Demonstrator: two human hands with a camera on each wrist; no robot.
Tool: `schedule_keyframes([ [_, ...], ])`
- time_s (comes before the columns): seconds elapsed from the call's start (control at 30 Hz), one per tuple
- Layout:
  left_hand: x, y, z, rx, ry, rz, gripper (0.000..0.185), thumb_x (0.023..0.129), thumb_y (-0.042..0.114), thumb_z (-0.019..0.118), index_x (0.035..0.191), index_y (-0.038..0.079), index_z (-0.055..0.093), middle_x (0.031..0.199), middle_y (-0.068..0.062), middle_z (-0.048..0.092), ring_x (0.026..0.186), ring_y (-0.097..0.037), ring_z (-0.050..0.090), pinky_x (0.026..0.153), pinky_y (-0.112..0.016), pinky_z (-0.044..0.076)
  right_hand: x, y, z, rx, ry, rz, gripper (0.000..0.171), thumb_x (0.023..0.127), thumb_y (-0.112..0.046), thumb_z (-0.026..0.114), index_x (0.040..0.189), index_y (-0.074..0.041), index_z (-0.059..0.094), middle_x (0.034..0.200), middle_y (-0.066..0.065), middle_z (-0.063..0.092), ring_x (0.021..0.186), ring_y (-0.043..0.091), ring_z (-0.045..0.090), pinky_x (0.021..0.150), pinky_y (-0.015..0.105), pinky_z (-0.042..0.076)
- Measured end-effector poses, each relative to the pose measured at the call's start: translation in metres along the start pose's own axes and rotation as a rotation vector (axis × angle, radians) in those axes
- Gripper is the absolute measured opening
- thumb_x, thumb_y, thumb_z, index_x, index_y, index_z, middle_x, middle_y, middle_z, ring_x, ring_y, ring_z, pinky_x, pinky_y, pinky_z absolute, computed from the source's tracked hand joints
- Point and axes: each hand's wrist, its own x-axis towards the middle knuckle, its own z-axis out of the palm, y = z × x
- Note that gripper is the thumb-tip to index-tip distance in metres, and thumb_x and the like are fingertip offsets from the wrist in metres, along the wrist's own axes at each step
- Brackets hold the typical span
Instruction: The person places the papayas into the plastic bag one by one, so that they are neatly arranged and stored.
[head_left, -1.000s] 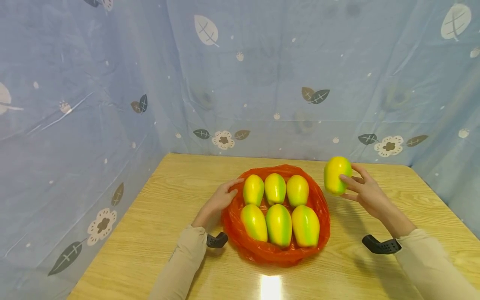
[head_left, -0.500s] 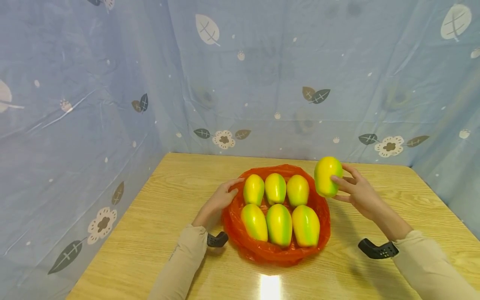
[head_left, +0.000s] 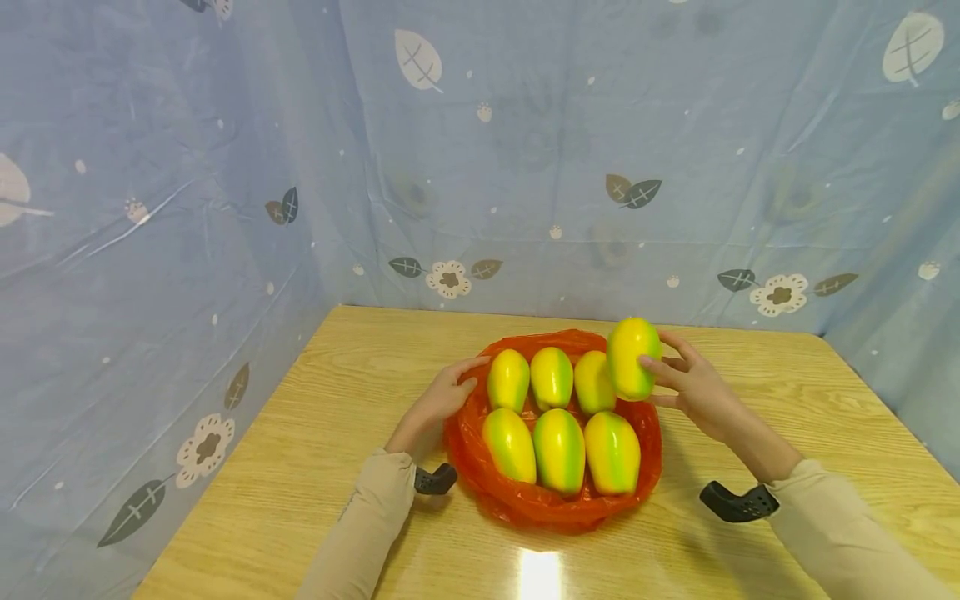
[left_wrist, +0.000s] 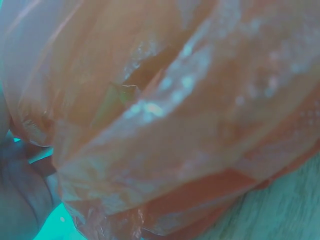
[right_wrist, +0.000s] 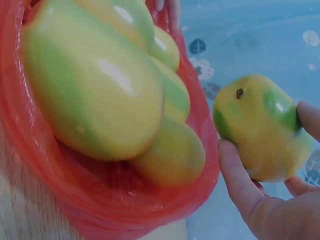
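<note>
Mango (head_left: 633,357) held in right hand (head_left: 693,387), thumb and fingertips (right_wrist: 239,177) curled round its lower half, up off the table, over the right rim of the red plastic bag (head_left: 551,504), just beside the back-right fruit. Glossy yellow-green skin with hard highlights, uniform shape: looks like a smooth, stiff, probably light fake fruit, likely slippery, not fragile; best taken across the middle of its belly with thumb opposite fingers, as now. Small dark stem dot (right_wrist: 240,93) at its top end. Six more mangoes (head_left: 558,437) lie in two rows of three inside the bag, touching each other. Bag is thin, soft, crinkly film, will slide and collapse if not held. Left hand (head_left: 442,400) rests on the bag's left rim, fingers bent over the edge near the back-left fruit; whether it pinches the film, cannot tell, left wrist view shows only blurred red plastic. Wooden table (head_left: 300,467) underneath. No brands, labels or readable writing anywhere; blue backdrop (head_left: 225,208) only has leaf and flower prints.
</note>
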Motion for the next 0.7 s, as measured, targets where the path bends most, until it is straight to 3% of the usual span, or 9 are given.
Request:
schedule_keyframes([
  [0.23, -0.001, 0.001, -0.001, 0.013, -0.008, 0.01, 0.042, 0.097, -0.003, 0.043, 0.138, 0.005, 0.049, 0.145, -0.018, 0.04, 0.136, -0.034, 0.029, 0.11, -0.05, 0.023, 0.004, 0.003, 0.01, -0.037, -0.021, 0.027, 0.078, 0.099, -0.026, 0.053, 0.152, -0.006, 0.0, 0.138, 0.035, 0.024, 0.101, 0.019, 0.056, 0.085, 0.038, 0.053],
  [0.47, 0.0, 0.0, 0.0, -0.032, -0.022, -0.032, 0.043, 0.098, -0.001, 0.043, 0.14, 0.009, 0.049, 0.147, -0.015, 0.037, 0.137, -0.033, 0.028, 0.11, -0.049, 0.023, 0.007, 0.006, 0.02, -0.08, -0.041, 0.055, 0.08, 0.097, -0.026, 0.056, 0.153, -0.008, 0.002, 0.141, 0.036, 0.021, 0.112, 0.033, 0.05, 0.087, 0.037, 0.052],
  [0.7, 0.001, -0.001, 0.0, -0.059, -0.017, -0.044, 0.043, 0.098, -0.002, 0.042, 0.139, 0.009, 0.049, 0.147, -0.016, 0.037, 0.137, -0.034, 0.028, 0.109, -0.051, 0.024, 0.01, 0.008, 0.03, -0.134, -0.043, 0.059, 0.081, 0.094, -0.028, 0.061, 0.153, -0.007, 0.008, 0.139, 0.034, 0.028, 0.114, 0.032, 0.051, 0.088, 0.034, 0.051],
])
